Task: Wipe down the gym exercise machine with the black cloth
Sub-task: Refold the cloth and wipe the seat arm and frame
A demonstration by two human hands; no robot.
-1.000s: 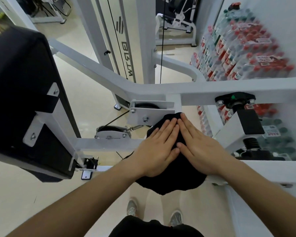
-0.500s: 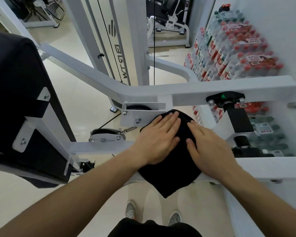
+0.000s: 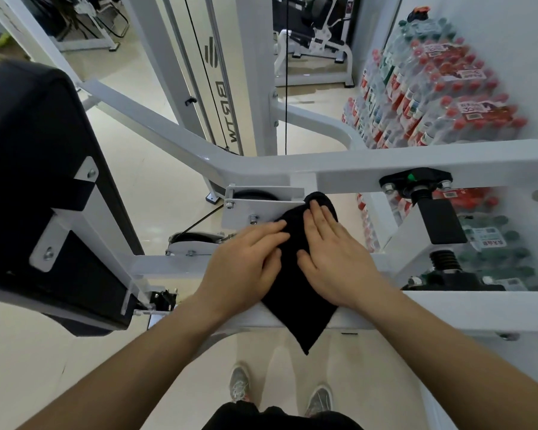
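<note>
The black cloth point(image 3: 295, 287) lay under both hands on the white machine frame point(image 3: 385, 167); left hand point(image 3: 246, 268) and right hand point(image 3: 333, 259) pressed it, fingers flat.

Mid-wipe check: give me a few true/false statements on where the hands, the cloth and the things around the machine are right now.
1. The left hand and the right hand both lie on the black cloth. True.
2. The cloth lies on the floor. False: it is draped over the white frame, with one corner hanging below the near bar.
3. The black pad is left of the hands. True.
4. The bottled water packs are stacked on the left. False: they stand on the right, by the wall.
5. The right hand is balled into a fist. False: its fingers lie flat on the cloth.
</note>
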